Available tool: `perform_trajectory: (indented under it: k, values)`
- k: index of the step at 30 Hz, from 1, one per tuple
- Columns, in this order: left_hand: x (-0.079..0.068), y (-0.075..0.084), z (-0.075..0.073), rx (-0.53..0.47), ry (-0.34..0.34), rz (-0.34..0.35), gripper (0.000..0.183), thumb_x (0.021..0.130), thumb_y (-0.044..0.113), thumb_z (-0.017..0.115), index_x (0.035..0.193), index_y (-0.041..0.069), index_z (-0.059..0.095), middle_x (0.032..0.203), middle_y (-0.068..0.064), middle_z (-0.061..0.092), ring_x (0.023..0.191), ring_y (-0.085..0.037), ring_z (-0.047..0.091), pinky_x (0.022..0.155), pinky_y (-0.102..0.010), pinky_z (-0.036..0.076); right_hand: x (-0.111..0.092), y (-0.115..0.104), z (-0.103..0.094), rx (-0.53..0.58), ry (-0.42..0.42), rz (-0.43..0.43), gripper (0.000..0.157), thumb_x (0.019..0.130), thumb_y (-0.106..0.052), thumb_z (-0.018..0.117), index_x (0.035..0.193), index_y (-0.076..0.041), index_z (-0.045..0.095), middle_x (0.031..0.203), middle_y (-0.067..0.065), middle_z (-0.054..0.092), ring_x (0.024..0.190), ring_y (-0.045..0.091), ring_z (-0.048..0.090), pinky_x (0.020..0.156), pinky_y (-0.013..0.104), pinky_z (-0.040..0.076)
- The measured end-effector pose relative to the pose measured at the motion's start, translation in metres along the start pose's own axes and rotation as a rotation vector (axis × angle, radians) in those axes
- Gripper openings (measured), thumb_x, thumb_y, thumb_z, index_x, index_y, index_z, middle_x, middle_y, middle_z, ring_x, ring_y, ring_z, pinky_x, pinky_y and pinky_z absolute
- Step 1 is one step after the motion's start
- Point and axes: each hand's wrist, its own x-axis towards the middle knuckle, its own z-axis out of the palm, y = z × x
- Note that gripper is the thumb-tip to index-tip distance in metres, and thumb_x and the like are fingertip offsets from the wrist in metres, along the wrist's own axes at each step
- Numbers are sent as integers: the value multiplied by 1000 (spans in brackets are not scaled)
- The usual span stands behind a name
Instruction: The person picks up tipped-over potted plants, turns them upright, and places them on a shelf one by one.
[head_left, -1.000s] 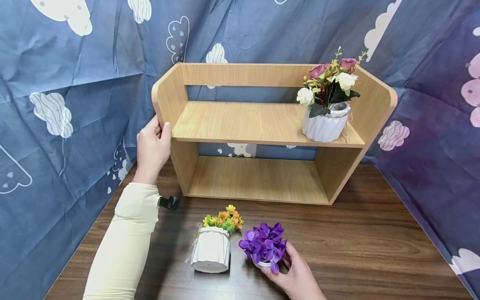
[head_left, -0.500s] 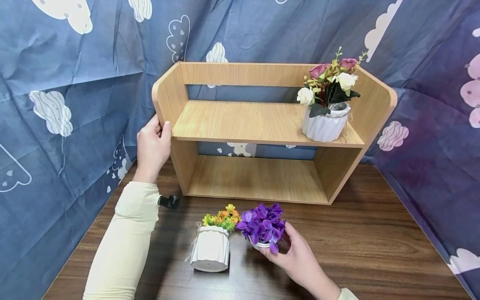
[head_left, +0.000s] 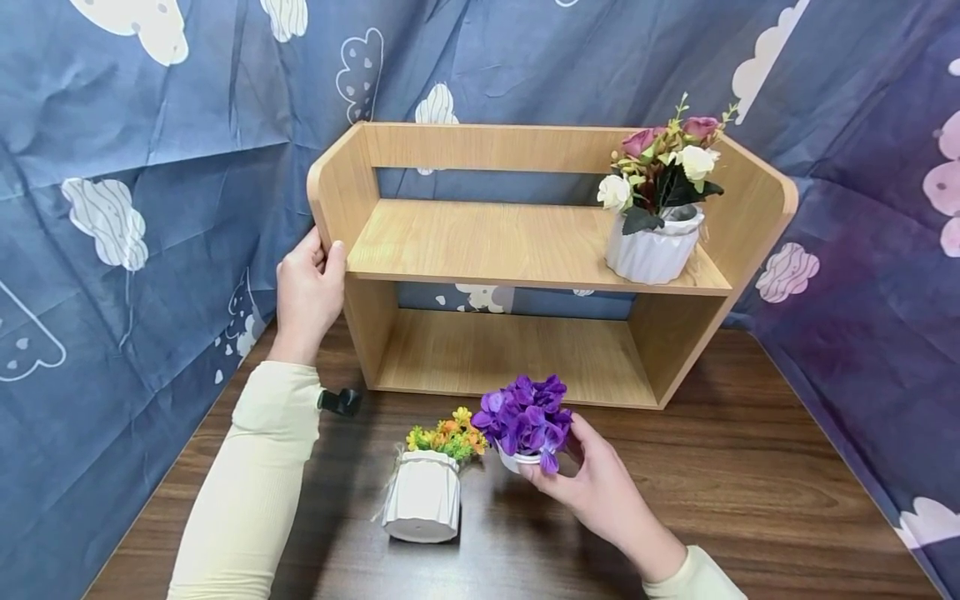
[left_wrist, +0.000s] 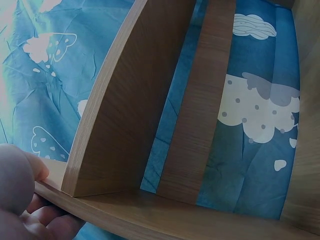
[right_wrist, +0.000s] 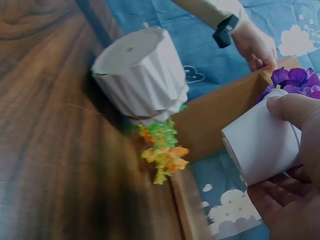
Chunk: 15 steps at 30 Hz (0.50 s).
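1. Far left on my head feed, blue cloth hangs and runs round behind everything; the markings I can make out on it are printed clouds in white and pink.
2. Next come the left sleeve, pale yellow, one of two, and one black band at that wrist.
3. The left hand has its fingers clamped on the left side of the shelf; my left wrist feed shows them curled at the panel edge.
4. The shelf, one piece of light wood, stands on the dark surface. I count two boards, two sides and one rail across the upper back.
5. I count three white pots. The orange pot, with yellow and orange blooms, lies on its side on the surface, base towards me, twine round its neck.
6. Just right of it is the purple pot, in front of the shelf and, as I see it, clear of the surface, flowers uppermost.
7. The right hand has thumb and fingers clamped on the purple pot; the right sleeve follows.
8. The rose pot stands upright at the upper board's right end; I count two pink roses and two white.
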Motion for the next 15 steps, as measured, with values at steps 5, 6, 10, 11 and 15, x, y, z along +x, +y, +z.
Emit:
perform_trajectory:
  k: [5,6,10,11,15]
  values:
    - [-1,0,0,0,7,3,40,110,18,58,147,5,66,138,-20,72,126,-28,72,106,-49,57,10,-11,-8,-36,9,5,65,86,-17,93,143,-6,63,136,11,74,125,20,69,108,26,55]
    - [-1,0,0,1,9,6,39,110,17,58,146,5,67,137,-20,72,125,-28,72,106,-49,58,12,-13,-9,-48,12,6,66,86,-18,93,143,-6,63,136,11,74,125,21,69,108,28,55]
    - [0,1,0,0,13,12,37,109,18,58,143,5,68,135,-20,74,123,-27,73,105,-50,58,19,-19,-14,-113,31,0,66,85,-20,93,143,-7,64,134,10,75,125,27,70,108,40,56]
    - [0,1,0,0,13,12,37,109,18,58,143,5,68,135,-20,74,123,-27,73,105,-50,58,21,-20,-15,-128,37,0,66,85,-21,94,142,-8,64,134,10,76,125,28,70,109,44,56]
    - [-1,0,-1,-3,10,5,38,109,18,58,144,5,68,136,-20,73,124,-28,72,106,-50,57,26,-25,-18,-155,43,1,65,84,-22,94,141,-7,65,134,11,76,127,32,70,110,57,52]
